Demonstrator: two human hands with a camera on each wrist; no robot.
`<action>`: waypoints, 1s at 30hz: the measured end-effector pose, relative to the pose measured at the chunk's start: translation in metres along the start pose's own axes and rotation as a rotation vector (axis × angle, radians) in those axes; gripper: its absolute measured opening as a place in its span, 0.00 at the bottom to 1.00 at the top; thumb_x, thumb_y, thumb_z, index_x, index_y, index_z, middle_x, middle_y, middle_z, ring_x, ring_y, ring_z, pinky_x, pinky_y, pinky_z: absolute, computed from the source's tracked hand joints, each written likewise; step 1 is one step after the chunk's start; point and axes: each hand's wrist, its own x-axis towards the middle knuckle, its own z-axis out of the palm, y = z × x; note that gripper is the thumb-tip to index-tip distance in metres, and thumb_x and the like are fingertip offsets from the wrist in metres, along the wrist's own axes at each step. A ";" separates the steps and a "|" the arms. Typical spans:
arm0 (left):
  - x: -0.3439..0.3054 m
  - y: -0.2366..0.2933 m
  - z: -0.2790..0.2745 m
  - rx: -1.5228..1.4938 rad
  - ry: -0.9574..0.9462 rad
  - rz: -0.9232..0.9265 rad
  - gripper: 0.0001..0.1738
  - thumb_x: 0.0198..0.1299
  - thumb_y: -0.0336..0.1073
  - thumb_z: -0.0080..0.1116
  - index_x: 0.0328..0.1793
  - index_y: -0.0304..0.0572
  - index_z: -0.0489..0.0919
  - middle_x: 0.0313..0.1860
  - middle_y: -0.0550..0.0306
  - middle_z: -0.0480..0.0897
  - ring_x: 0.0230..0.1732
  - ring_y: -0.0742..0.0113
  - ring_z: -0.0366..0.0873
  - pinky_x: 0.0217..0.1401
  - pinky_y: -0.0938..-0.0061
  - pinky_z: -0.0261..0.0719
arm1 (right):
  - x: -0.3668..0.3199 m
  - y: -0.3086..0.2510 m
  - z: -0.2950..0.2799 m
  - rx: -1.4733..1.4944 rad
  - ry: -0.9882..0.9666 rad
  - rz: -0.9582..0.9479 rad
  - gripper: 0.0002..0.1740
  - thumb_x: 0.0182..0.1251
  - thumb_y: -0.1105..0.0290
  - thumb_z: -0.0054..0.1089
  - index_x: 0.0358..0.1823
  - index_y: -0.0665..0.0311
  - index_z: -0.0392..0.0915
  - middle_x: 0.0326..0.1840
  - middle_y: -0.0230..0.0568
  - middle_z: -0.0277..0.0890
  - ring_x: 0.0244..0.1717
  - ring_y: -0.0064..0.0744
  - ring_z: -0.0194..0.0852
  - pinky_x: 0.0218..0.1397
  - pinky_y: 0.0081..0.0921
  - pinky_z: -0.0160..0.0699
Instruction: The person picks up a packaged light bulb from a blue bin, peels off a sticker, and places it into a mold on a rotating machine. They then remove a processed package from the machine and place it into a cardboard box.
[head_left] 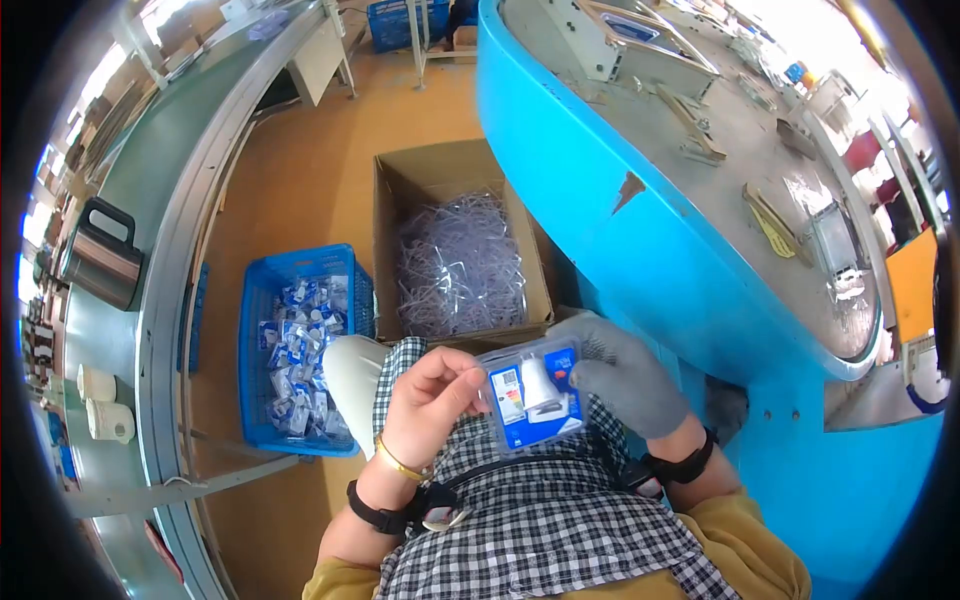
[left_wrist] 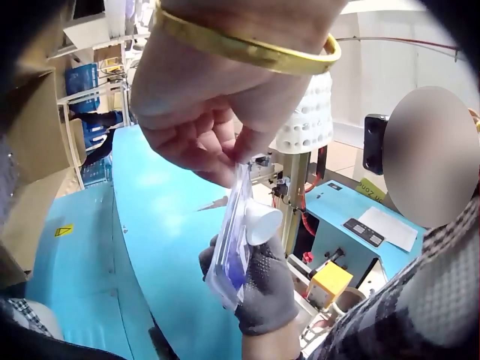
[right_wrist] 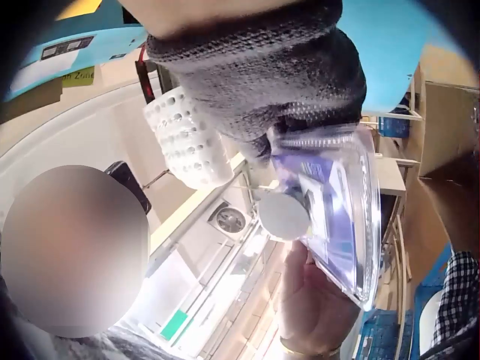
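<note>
A clear plastic blister pack with a blue printed card [head_left: 515, 425] and a white bulb-shaped item [head_left: 538, 382] is held above the lap. The bare left hand [head_left: 430, 405] pinches its left edge between thumb and fingers. On the opposite side the gray-gloved right hand [head_left: 632, 382] grips the pack, thumb on its front. In the left wrist view the pack [left_wrist: 234, 240] shows edge-on, left hand [left_wrist: 202, 135] at its upper edge, gloved hand [left_wrist: 266, 289] below. The right wrist view shows the white item's round end [right_wrist: 283, 215] standing out from the card.
A blue basket [head_left: 252, 350] of similar packs stands on the floor at left. Beside it is a cardboard box [head_left: 388, 215] of clear plastic strips. A blue-sided round table [head_left: 620, 200] curves along the right; a green bench [head_left: 165, 170] with a metal kettle [head_left: 105, 262] runs along the left.
</note>
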 end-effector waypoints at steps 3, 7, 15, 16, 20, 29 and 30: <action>0.002 -0.006 -0.006 -0.062 0.018 -0.008 0.06 0.66 0.34 0.54 0.41 0.39 0.75 0.30 0.61 0.80 0.31 0.76 0.76 0.35 0.82 0.73 | 0.002 0.015 0.006 0.245 -0.126 0.150 0.19 0.64 0.75 0.53 0.56 0.70 0.71 0.49 0.37 0.75 0.51 0.23 0.71 0.55 0.22 0.71; 0.004 -0.014 -0.010 -0.297 -0.050 -0.027 0.06 0.67 0.33 0.52 0.42 0.39 0.76 0.32 0.62 0.80 0.32 0.77 0.76 0.37 0.82 0.74 | 0.003 0.034 0.006 0.431 -0.148 0.295 0.19 0.65 0.74 0.53 0.58 0.70 0.71 0.51 0.38 0.75 0.53 0.24 0.72 0.57 0.22 0.71; 0.021 -0.046 -0.021 0.235 -0.050 -0.076 0.07 0.68 0.34 0.51 0.43 0.38 0.76 0.32 0.64 0.78 0.34 0.78 0.75 0.39 0.83 0.74 | 0.001 0.013 0.008 0.091 -0.491 0.161 0.14 0.63 0.71 0.58 0.49 0.68 0.77 0.41 0.36 0.77 0.43 0.22 0.74 0.49 0.22 0.73; 0.021 -0.046 -0.026 0.260 -0.036 -0.052 0.07 0.68 0.33 0.52 0.44 0.36 0.75 0.33 0.64 0.78 0.34 0.78 0.76 0.40 0.83 0.75 | 0.003 0.018 0.007 -0.060 -0.390 0.100 0.14 0.63 0.70 0.58 0.48 0.68 0.77 0.38 0.36 0.78 0.41 0.22 0.75 0.47 0.22 0.73; 0.011 -0.030 -0.035 0.390 0.254 0.178 0.06 0.64 0.29 0.56 0.45 0.37 0.75 0.35 0.65 0.77 0.37 0.80 0.74 0.40 0.85 0.72 | 0.012 0.036 0.000 -0.326 -0.195 0.074 0.12 0.62 0.68 0.59 0.43 0.67 0.78 0.32 0.37 0.77 0.34 0.22 0.74 0.39 0.23 0.72; 0.005 -0.023 -0.003 0.658 -0.066 0.007 0.11 0.55 0.28 0.64 0.44 0.36 0.78 0.39 0.60 0.78 0.36 0.73 0.78 0.39 0.80 0.77 | 0.023 0.053 0.017 -0.433 -0.117 -0.220 0.11 0.62 0.65 0.59 0.39 0.66 0.78 0.32 0.41 0.77 0.34 0.35 0.78 0.39 0.29 0.74; 0.007 -0.020 -0.002 0.757 -0.076 0.098 0.11 0.53 0.27 0.65 0.43 0.36 0.78 0.38 0.59 0.78 0.34 0.71 0.79 0.37 0.79 0.77 | 0.025 0.051 0.019 -0.511 -0.036 -0.263 0.11 0.62 0.64 0.59 0.37 0.65 0.77 0.32 0.42 0.77 0.35 0.39 0.78 0.39 0.31 0.75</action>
